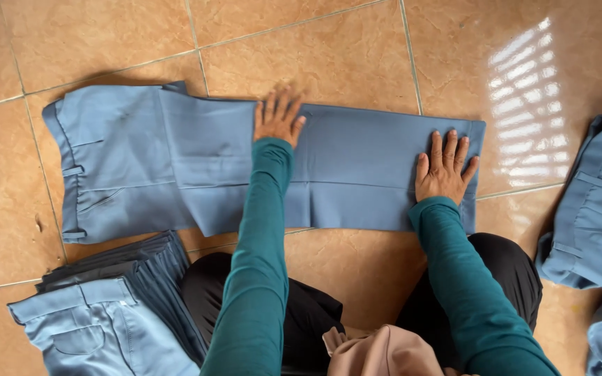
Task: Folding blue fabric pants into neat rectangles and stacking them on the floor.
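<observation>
We stretch both arms forward in teal sleeves, wrists straight. Our left hand (278, 117) lies palm down with the fingers spread and pointing away from us. Our right hand (444, 169) lies the same way, flat and open, nearer to us and well apart from the left.

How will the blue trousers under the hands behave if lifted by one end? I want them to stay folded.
The blue trousers look like thin cloth lying flat, so probably floppy and light. The left hand and right hand press them flat; lifted, the fold would likely sag open.
</observation>
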